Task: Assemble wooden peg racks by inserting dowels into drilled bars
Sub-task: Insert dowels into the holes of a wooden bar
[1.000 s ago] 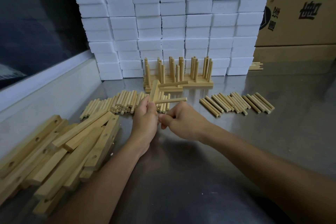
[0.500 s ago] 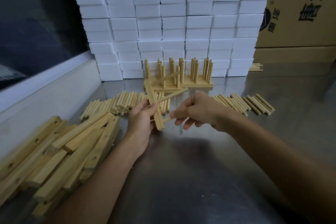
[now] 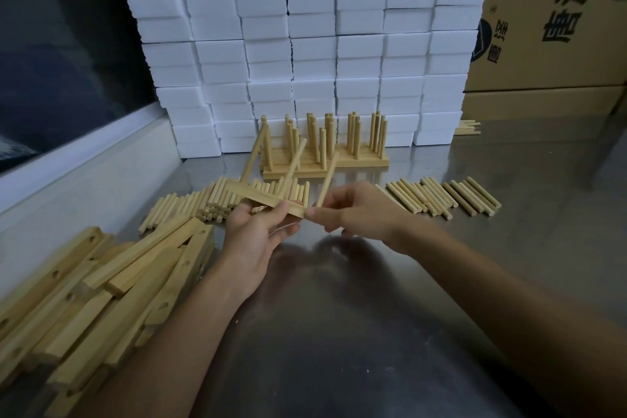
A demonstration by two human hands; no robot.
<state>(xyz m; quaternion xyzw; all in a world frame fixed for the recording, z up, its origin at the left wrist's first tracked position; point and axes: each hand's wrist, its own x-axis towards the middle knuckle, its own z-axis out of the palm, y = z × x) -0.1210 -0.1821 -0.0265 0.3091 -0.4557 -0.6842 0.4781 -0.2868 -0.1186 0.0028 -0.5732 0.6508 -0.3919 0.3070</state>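
Observation:
My left hand point(image 3: 258, 234) grips a drilled wooden bar point(image 3: 261, 198) held roughly level above the steel table. Two dowels stand up from the bar, tilted away from me. My right hand point(image 3: 356, 210) pinches a third dowel point(image 3: 327, 180) by its lower end, right at the bar's near end. Whether that dowel sits in a hole is hidden by my fingers. Finished peg racks point(image 3: 325, 153) stand at the back against the white foam blocks.
A heap of drilled bars point(image 3: 101, 288) lies at the left front. Loose dowels point(image 3: 190, 207) lie behind my left hand, and another row of dowels point(image 3: 444, 195) lies to the right. White foam blocks point(image 3: 305, 44) and cardboard boxes point(image 3: 559, 17) wall off the back.
The bar has swung from upright to nearly level, so its dowels now point up and away. My right hand has shifted onto the dowel at the bar's near end.

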